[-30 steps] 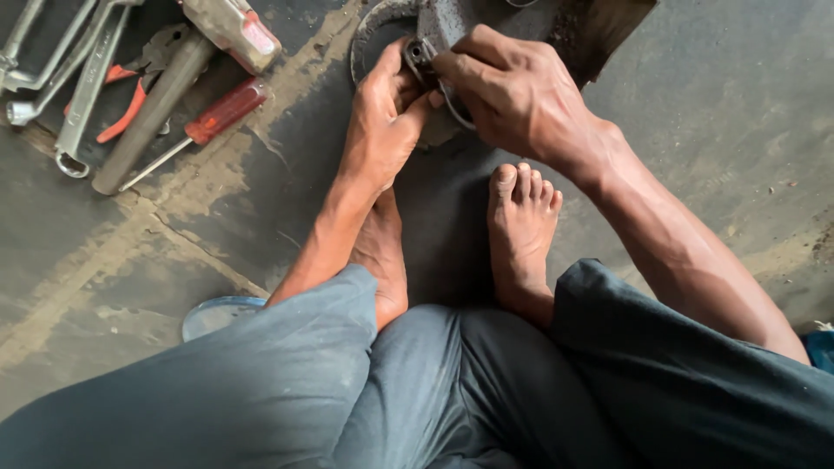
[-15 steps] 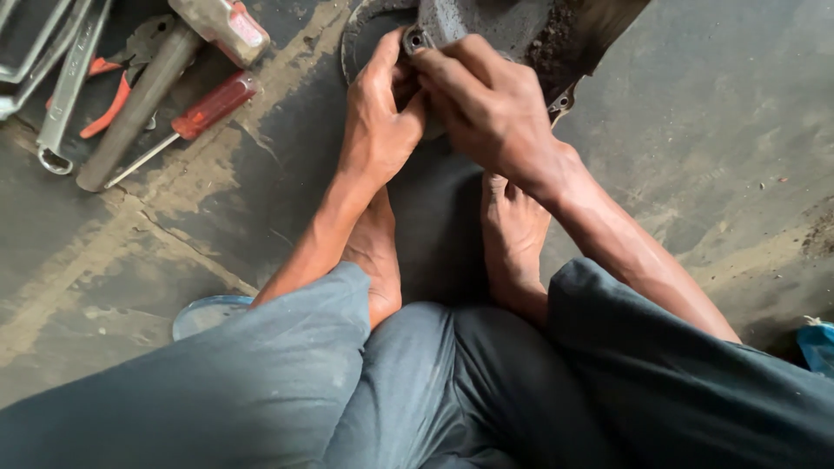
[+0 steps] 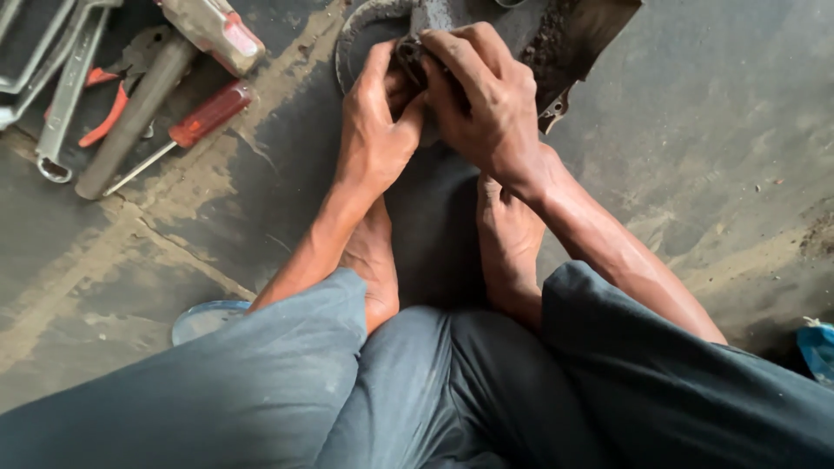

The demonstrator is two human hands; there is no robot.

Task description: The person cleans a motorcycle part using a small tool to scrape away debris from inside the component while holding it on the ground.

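I squat on a concrete floor with my bare feet point(image 3: 512, 252) under my arms. Both hands work on a dark, greasy metal machine part point(image 3: 565, 43) at the top of the view. My left hand point(image 3: 373, 130) presses against its round rim point(image 3: 352, 39), thumb touching the other hand. My right hand point(image 3: 482, 95) is closed over a small metal piece at the part's middle; what lies under the fingers is hidden.
To the upper left lie several tools: spanners point(image 3: 65, 87), red-handled pliers point(image 3: 104, 108), a red-handled screwdriver point(image 3: 195, 122), a steel bar point(image 3: 130, 117) and a grey tool with a red end point(image 3: 213, 26). A pale round lid point(image 3: 204, 317) sits by my left knee, a blue scrap point(image 3: 818, 347) at far right.
My right hand has shifted left and down over the part's middle, covering my right foot's toes. The view drifted slightly so the tools sit further left.
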